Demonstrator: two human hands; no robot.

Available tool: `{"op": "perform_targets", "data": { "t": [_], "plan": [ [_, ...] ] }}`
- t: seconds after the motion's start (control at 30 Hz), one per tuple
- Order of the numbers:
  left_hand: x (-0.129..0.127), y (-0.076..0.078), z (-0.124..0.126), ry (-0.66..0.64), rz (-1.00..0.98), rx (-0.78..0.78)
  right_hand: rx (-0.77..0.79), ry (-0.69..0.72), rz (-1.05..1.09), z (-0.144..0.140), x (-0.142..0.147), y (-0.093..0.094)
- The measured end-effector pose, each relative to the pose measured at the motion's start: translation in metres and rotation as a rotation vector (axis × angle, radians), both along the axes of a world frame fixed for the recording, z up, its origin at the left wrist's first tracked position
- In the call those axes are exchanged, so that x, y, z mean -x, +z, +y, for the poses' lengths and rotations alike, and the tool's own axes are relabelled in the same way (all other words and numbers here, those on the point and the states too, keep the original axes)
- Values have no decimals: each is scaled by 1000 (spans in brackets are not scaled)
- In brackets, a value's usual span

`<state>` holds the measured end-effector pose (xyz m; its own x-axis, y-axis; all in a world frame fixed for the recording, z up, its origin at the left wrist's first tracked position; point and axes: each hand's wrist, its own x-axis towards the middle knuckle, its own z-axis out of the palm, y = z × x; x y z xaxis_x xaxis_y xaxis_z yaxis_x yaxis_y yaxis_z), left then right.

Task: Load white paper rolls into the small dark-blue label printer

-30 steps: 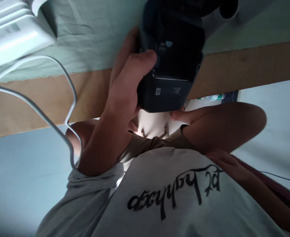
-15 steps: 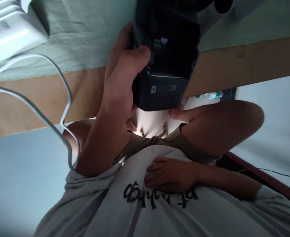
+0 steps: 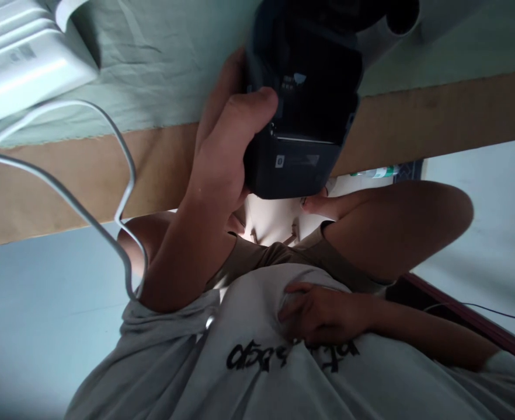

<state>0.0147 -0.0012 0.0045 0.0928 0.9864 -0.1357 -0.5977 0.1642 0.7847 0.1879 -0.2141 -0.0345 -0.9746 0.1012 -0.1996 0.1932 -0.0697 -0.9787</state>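
Right hand [image 3: 327, 315] from beside thigh [image 3: 393, 227] to shirt [image 3: 249, 309]; black device [image 3: 303, 119] in left hand [image 3: 222, 137]

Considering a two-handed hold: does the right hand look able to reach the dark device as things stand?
Probably yes: the right hand lies against the shirt, and nothing visible blocks its way to the dark device, whose right side the left hand leaves free.

A white ridged box [image 3: 34, 81] sits on green cloth [image 3: 152, 87] at upper left. Nearby, a pale cable [image 3: 71, 102] loops across the brown board [image 3: 437, 119]. Below the board shows a bottle [image 3: 378, 172] (green-marked, partly hidden). At right, a thin cord [image 3: 498, 313] crosses a maroon bar [image 3: 503, 339].
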Motion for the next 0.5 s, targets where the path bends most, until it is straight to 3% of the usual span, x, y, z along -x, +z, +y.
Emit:
{"op": "perform_targets", "data": {
  "t": [0.17,0.3,0.5],
  "plan": [
    [-2,3,-1,16,33,12,-110,-11,-47,14,-10,18],
    [-3,4,-2,13,56,2,-266,-82,-35,46,-20,36],
    [1,3,-2,-23,63,-10,-743,-597,-282,96,-45,52]
  ]
}}
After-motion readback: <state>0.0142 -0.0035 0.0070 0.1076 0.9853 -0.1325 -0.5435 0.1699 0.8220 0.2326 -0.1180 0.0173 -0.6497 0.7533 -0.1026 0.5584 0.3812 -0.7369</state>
